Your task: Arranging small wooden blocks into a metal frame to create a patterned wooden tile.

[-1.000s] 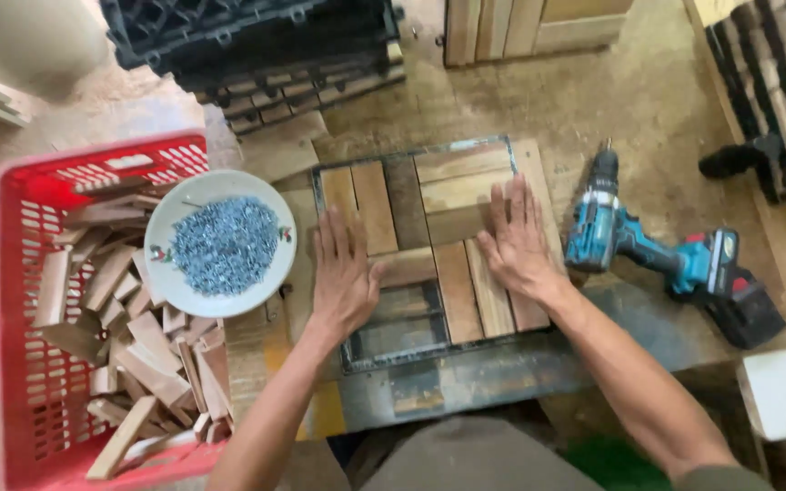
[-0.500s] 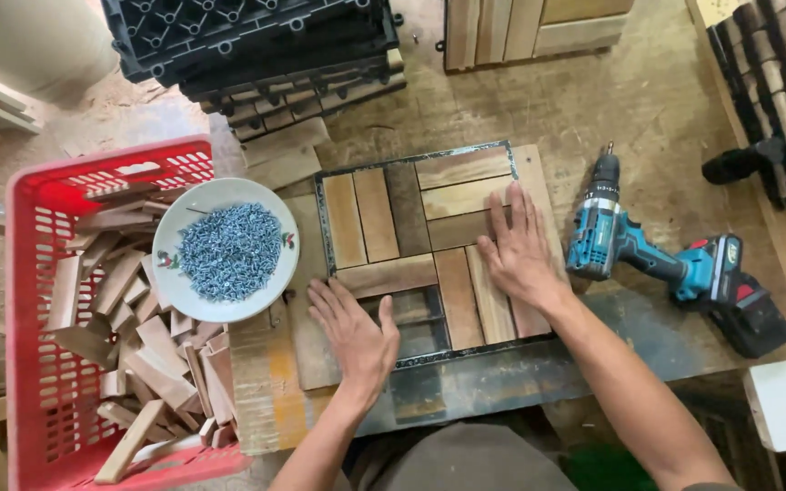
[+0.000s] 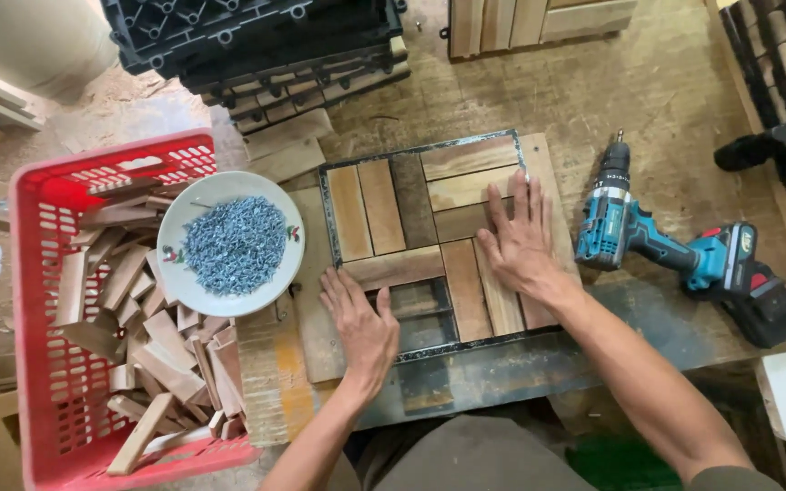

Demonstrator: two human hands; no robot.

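Sawdust-strewn bench (image 3: 648, 91), centre: we list one square slatted wood tile (image 3: 438, 245), slats alternating lengthwise and crosswise. Our left hand (image 3: 361, 323) and right hand (image 3: 522, 241) lie flat and open on it, gripping nothing. Flanking: screw plate (image 3: 229, 244), red crate (image 3: 47, 300), cordless drill (image 3: 684, 250) pointing away.

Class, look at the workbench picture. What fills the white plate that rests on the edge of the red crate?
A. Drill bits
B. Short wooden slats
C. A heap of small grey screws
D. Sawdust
C. The white plate holds a heap of small grey screws; the short wooden slats lie loose in the red crate beneath and beside it.
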